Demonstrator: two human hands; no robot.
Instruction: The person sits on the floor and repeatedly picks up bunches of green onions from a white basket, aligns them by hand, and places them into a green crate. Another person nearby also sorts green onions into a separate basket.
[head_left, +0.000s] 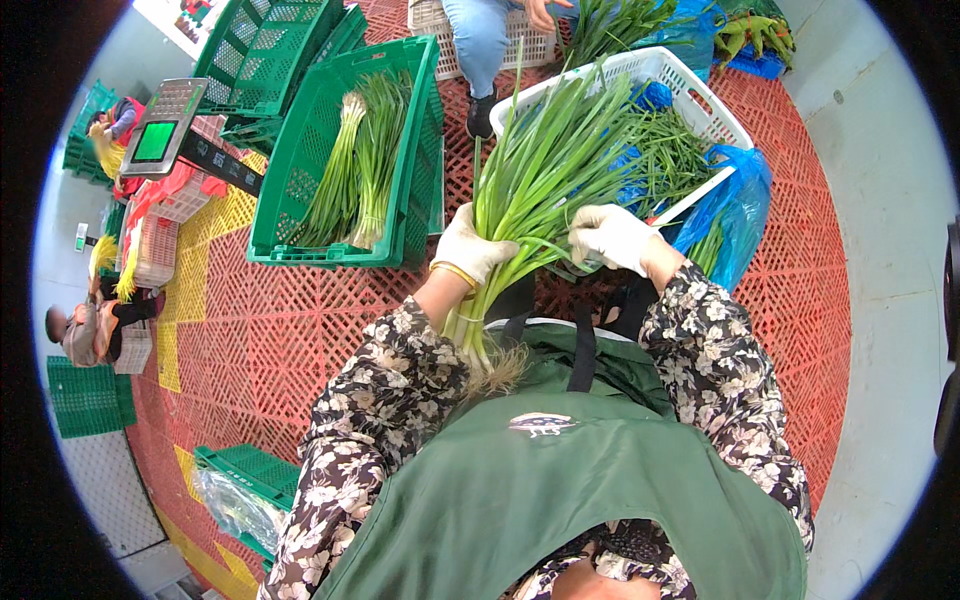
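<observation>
My left hand (474, 249), in a white glove with a yellow band at the wrist, is wrapped around the stalks of a bunch of scallions (544, 176). The bunch leans over my lap, its pale, stringy roots toward my green apron (540, 480) and its leaves spread forward. A band circles the stalks below that hand. At the bunch's right side, my gloved right hand (611, 236) has its fingers curled on a bent outer leaf. Behind the leaves stands a white plastic basket (705, 97) holding loose green trimmings (667, 150) and blue plastic.
A green crate (337, 257) with scallion bundles (360, 165) stands front left, beside a scale display (156, 139). Across from me sits a person in jeans (480, 45). A blue bag (724, 210) hangs at the basket's right. Other workers are at far left.
</observation>
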